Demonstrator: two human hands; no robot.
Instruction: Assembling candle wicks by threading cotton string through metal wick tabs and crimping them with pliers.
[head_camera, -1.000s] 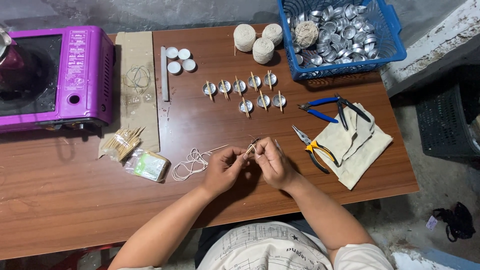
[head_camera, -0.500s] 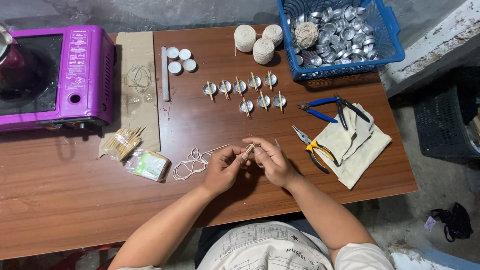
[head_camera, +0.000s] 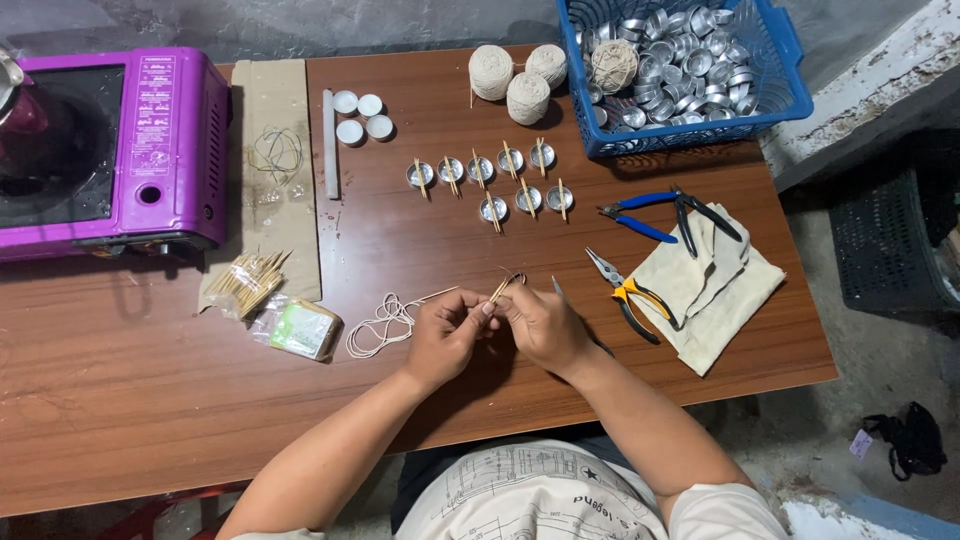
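Both hands meet over the wooden table (head_camera: 150, 400), just below the group of small metal cups with sticks (head_camera: 490, 180). The left hand (head_camera: 445, 335) and the right hand (head_camera: 540, 325) are together, and their fingertips pinch one thin wooden stick (head_camera: 500, 288) that points up toward the cups. A loose white string (head_camera: 380, 322) lies on the table just left of the left hand. The yellow-handled pliers (head_camera: 630, 295) lie right of the cups, lower down.

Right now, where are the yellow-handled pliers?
In the head view, the yellow-handled pliers lie on the wooden table just right of the right hand, at the left edge of the folded cloth, below the blue-handled pliers.
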